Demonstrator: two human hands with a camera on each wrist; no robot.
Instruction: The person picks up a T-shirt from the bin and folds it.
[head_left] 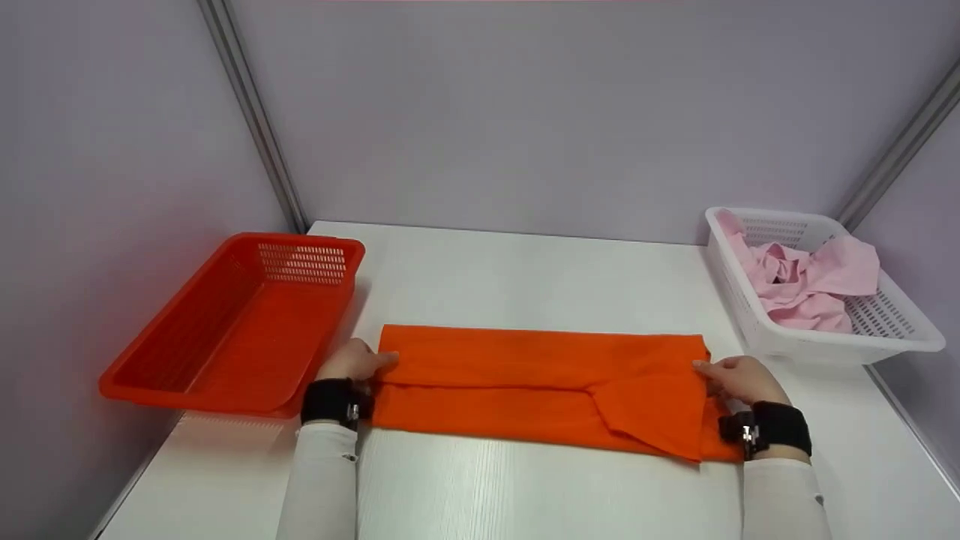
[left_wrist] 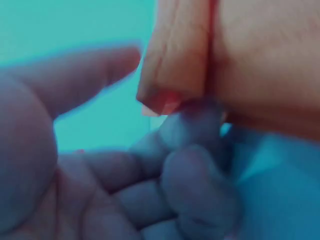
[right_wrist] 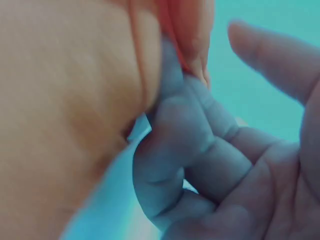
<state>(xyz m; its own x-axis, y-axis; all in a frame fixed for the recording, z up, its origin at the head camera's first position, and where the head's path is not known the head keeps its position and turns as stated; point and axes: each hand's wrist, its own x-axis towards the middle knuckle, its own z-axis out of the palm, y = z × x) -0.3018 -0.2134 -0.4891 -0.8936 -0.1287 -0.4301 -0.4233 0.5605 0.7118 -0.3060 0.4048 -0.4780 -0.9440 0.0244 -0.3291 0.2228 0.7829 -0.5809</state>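
A folded orange cloth (head_left: 495,360) lies as a long strip across the white table, with a loose pointed flap (head_left: 656,409) at its right part. At the strip's left end, my left hand (head_left: 355,361) holds the edge, thumb above it in the head view. The left wrist view shows curled fingers (left_wrist: 195,175) beneath the layered edge. My right hand (head_left: 742,379) grips the right end near the upper corner. In the right wrist view, a finger reaches into the fold and the thumb (right_wrist: 270,60) stands apart from the cloth.
A red plastic basket (head_left: 300,241) stands at the left, close to my left wrist. The white basket (head_left: 810,341) at the back right holds crumpled pink cloth (head_left: 806,285). Grey panels (head_left: 510,112) enclose the white table (head_left: 525,277) at the back and sides.
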